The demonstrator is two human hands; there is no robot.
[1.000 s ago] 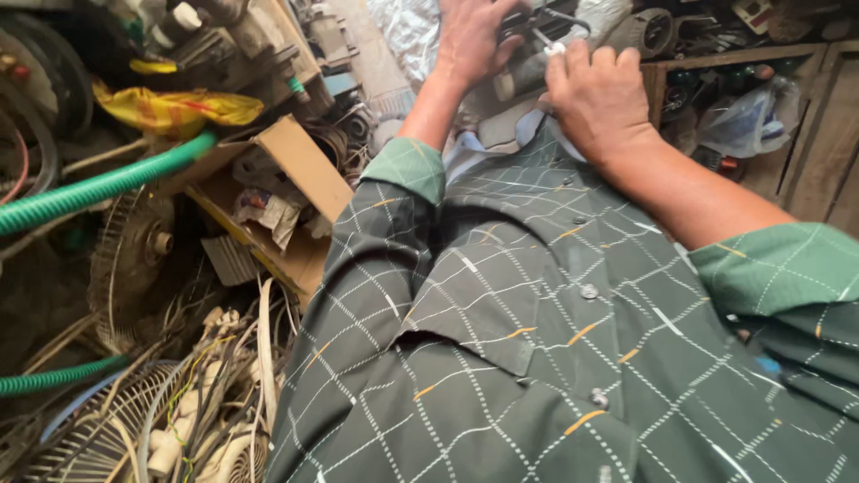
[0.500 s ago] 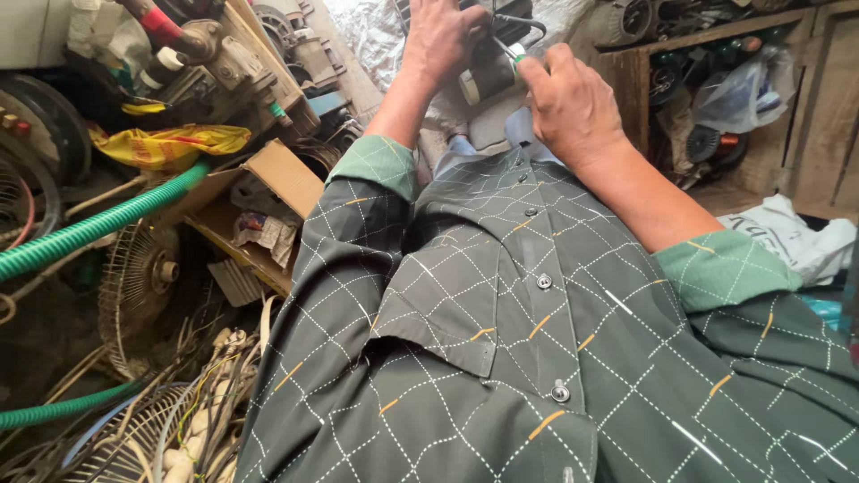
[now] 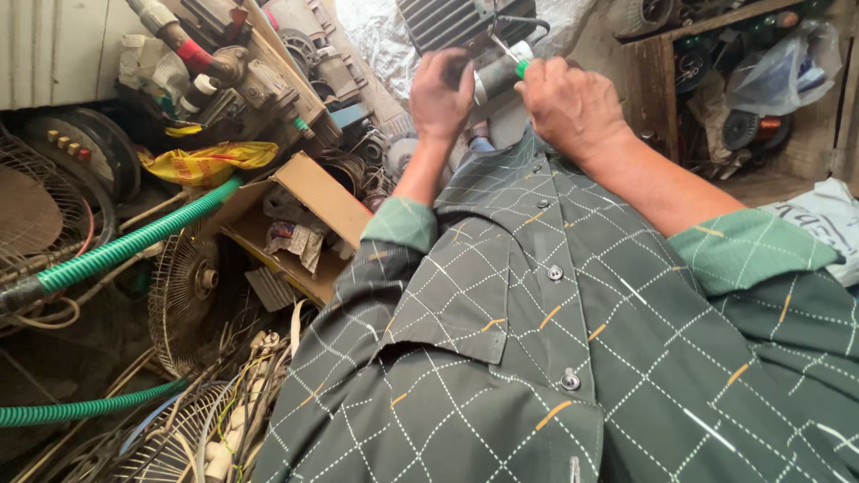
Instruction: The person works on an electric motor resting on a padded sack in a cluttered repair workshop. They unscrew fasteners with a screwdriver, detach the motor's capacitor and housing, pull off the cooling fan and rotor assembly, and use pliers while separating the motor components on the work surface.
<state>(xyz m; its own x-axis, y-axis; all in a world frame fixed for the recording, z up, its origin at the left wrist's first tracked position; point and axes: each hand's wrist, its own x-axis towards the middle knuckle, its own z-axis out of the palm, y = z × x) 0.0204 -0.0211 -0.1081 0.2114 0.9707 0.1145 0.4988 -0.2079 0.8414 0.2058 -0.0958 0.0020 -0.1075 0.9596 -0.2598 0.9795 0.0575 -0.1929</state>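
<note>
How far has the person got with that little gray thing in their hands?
Done: cannot tell, nothing looks finished. In hand: the left hand grips a small gray cylinder, and the right hand holds a green-tipped tool at its end. Left: the ribbed dark motor housing sits beyond, untouched.

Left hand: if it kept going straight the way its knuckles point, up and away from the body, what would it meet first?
Probably the dark finned motor housing just beyond the left hand, which grips a silvery cylindrical part. Depth is unclear, so the gap between them cannot be judged.
</note>
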